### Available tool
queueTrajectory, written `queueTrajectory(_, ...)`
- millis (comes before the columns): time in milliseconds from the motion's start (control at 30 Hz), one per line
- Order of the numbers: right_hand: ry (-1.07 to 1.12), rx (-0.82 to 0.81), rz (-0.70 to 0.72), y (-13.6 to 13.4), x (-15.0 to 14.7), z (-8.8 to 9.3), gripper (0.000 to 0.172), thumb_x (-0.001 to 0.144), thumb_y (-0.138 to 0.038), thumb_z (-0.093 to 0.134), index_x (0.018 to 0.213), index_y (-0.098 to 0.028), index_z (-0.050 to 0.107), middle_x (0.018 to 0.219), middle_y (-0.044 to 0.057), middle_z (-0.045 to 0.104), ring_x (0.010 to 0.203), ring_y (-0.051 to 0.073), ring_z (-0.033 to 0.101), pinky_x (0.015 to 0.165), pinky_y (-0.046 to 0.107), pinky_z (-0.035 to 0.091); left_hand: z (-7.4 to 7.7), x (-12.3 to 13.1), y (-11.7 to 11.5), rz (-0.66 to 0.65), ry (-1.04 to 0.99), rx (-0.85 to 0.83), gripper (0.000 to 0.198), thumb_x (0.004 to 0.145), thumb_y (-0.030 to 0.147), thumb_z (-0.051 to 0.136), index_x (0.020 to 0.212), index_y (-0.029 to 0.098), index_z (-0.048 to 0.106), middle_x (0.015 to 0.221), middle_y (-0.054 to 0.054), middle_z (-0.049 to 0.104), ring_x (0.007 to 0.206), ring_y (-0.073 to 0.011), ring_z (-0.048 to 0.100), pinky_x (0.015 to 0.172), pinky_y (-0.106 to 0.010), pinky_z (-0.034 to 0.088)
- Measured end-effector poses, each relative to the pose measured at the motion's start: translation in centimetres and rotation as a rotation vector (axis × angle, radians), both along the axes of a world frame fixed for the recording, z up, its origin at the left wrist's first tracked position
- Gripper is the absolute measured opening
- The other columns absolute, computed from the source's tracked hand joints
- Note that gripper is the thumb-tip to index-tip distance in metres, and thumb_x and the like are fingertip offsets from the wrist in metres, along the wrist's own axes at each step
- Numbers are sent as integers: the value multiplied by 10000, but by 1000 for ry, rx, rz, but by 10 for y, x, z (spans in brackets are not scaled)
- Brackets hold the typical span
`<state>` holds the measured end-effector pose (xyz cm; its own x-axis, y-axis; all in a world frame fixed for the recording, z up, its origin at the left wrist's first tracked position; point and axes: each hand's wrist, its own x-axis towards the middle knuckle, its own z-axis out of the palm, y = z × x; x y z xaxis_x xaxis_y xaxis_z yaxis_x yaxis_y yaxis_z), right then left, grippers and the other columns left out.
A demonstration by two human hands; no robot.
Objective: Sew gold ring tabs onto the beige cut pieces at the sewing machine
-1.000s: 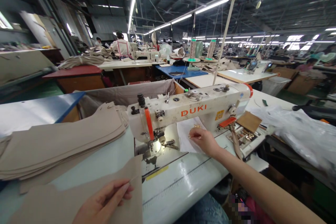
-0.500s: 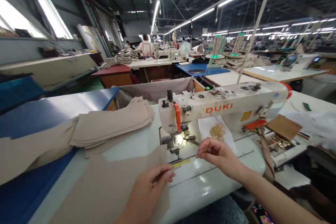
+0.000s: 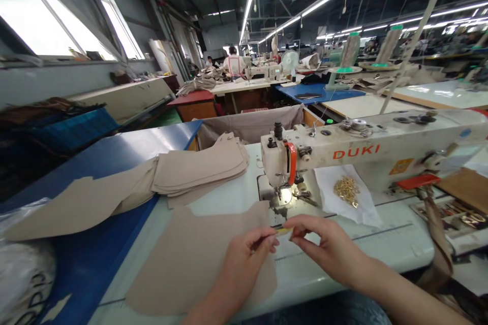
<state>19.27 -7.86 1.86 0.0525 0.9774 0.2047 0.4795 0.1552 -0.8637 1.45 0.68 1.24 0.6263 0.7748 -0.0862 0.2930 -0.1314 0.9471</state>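
A beige fabric piece (image 3: 198, 256) lies flat on the white sewing table (image 3: 366, 244) in front of the DUKI sewing machine (image 3: 366, 150). My left hand (image 3: 244, 264) pinches the fabric's right corner near the needle plate. My right hand (image 3: 328, 246) is closed in a pinch right beside it, fingertips meeting the left hand's over a small yellowish thing I cannot make out. A pile of small gold metal pieces (image 3: 346, 190) rests on a white sheet under the machine arm.
A stack of beige cut pieces (image 3: 198, 167) lies left of the machine, with more fabric on the blue table (image 3: 114, 147). A fabric-lined bin (image 3: 247, 124) stands behind. Thread cones (image 3: 348, 51) and other workstations with people fill the background.
My right hand left the pile of gold pieces and came down to meet my left hand. The left hand slid the beige fabric toward the needle. My view turned to the left.
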Motion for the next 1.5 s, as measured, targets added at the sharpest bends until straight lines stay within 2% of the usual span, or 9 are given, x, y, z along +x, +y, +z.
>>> queueTrajectory(367,-389,22,101,-7,-5,5,259,868,-75,433,1087,-197,495,950,54,629,848,186,603,718,267,433,1,-12,16,-236,73,14,212,832,351,565,820,204,716,739,-1,670,756,-168,604,726,-226,437)
queueTrajectory(633,-406,-49,238,-5,-7,22,214,823,-32,446,943,-192,522,861,24,617,775,157,576,662,239,399,2,-14,17,-340,72,-109,194,836,323,563,802,194,704,751,-2,668,764,-162,590,738,-231,427)
queueTrajectory(767,-235,-111,275,1,-6,23,192,789,-46,526,913,-190,557,825,7,619,751,139,580,662,225,422,6,-15,20,-385,45,-253,172,810,302,590,770,177,701,711,-2,661,713,-146,571,703,-232,426)
queueTrajectory(933,180,-296,371,9,-5,19,104,737,-119,653,792,-169,579,751,-12,612,697,114,584,644,212,449,4,-18,22,-470,5,-490,213,748,366,672,721,155,683,655,-15,666,647,-137,574,685,-250,434)
queueTrajectory(1100,526,-459,415,14,-4,13,227,658,-218,752,738,-154,549,675,-24,588,620,95,539,591,208,430,1,-20,17,-455,-30,-638,233,721,370,707,719,144,653,635,-15,657,594,-120,565,646,-247,437)
queueTrajectory(1333,306,-233,142,5,-16,-1,54,734,-128,630,778,-154,651,721,-11,606,671,105,526,636,219,421,2,-20,11,-266,-33,-571,295,658,400,739,720,136,624,574,3,631,542,-101,538,583,-224,419)
queueTrajectory(1400,351,-230,96,4,-24,-7,64,733,-111,604,751,-154,648,671,-19,602,631,99,523,595,210,407,3,-19,10,-220,-12,-531,317,630,420,748,697,144,608,547,10,620,524,-104,528,572,-230,420)
queueTrajectory(1467,500,-238,56,5,-30,-14,17,729,-165,634,717,-155,631,626,-26,596,594,97,531,570,210,409,4,-17,8,-170,-6,-483,337,636,457,732,681,148,603,535,9,616,518,-109,525,572,-236,424)
queueTrajectory(1500,591,-243,36,7,-33,-18,73,724,-214,664,708,-157,622,617,-28,598,585,99,543,570,216,420,3,-17,7,-146,-16,-470,352,652,483,712,680,149,605,542,3,620,527,-114,531,577,-239,427)
